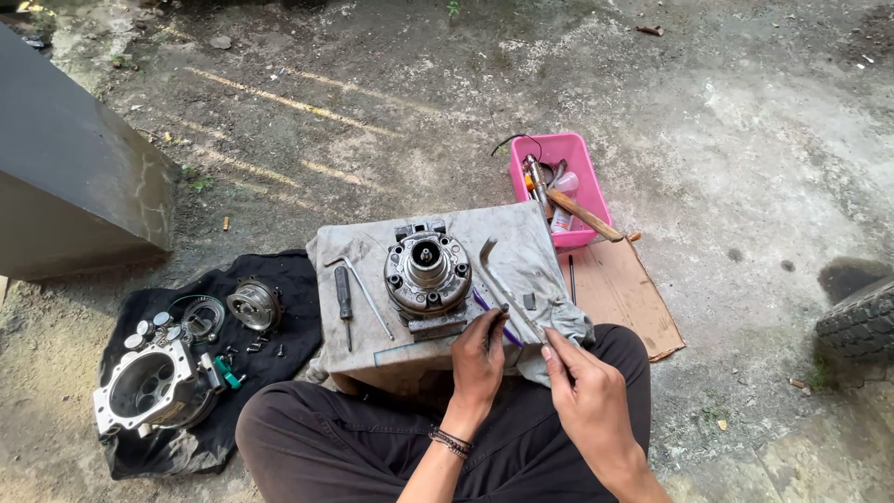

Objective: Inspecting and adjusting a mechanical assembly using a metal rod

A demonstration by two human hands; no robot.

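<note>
Fingers of my left hand [478, 359] and my right hand [587, 396] were closed around a bent metal tool [507, 293], which lay on the cloth-covered box [521, 233], just beside the round metal compressor part [426, 272].

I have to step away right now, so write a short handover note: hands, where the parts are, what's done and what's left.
Left hand: fingertips pinching a small part at the cloth-covered box, by the compressor body.
Right hand: fingers on the long metal tool.
Screwdriver lies left of the body.
Done: housing, disc parts and screws already off, on the black cloth.
Left: body not yet fully stripped.
Spare tools in the pink tray.
</note>
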